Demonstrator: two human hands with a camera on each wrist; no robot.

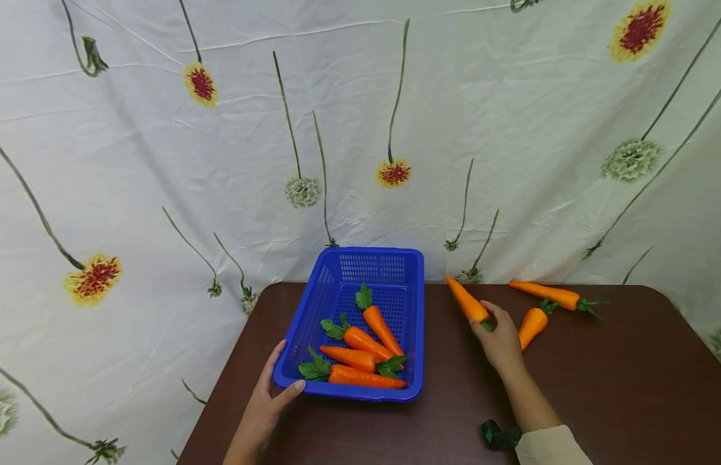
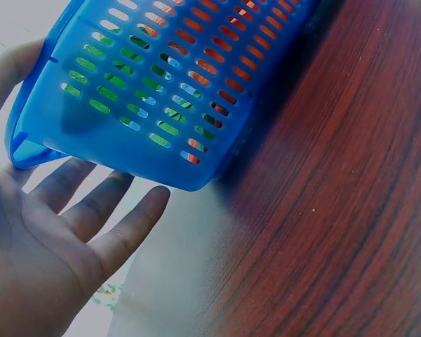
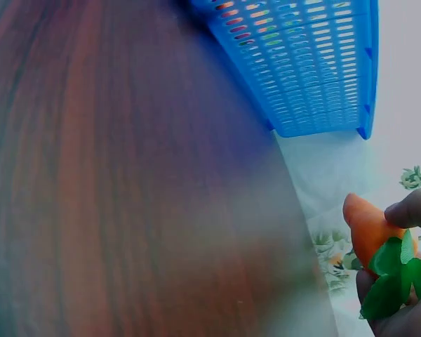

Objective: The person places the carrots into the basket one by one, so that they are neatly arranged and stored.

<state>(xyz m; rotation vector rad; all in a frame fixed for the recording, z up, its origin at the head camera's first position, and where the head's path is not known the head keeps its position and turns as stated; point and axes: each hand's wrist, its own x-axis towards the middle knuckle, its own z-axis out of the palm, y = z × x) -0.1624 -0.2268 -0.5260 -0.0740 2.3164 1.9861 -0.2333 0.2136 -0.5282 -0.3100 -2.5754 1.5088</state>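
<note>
A blue plastic basket [image 1: 418,323] stands on the table with several orange carrots [image 1: 366,377] with green leaves inside. My left hand [image 1: 266,400] holds its near left corner, the thumb over the rim. In the left wrist view, the fingers [image 2: 130,235] are spread along the outside of the basket [image 2: 77,126]. To the right of the basket, my right hand [image 1: 502,339] grips a carrot [image 1: 466,299] near its leafy end, tip pointing away and to the left. The right wrist view shows this carrot [image 3: 370,228] between thumb and fingers, its green leaves [image 3: 393,277] toward the palm.
Two more carrots lie right of my right hand: one [image 1: 546,294] near the table's back edge, the other [image 1: 533,325] closer, partly behind the hand. A small black device [image 1: 500,436] is at the right wrist. Behind the brown table [image 1: 628,374] hangs a flowered white cloth [image 1: 349,84].
</note>
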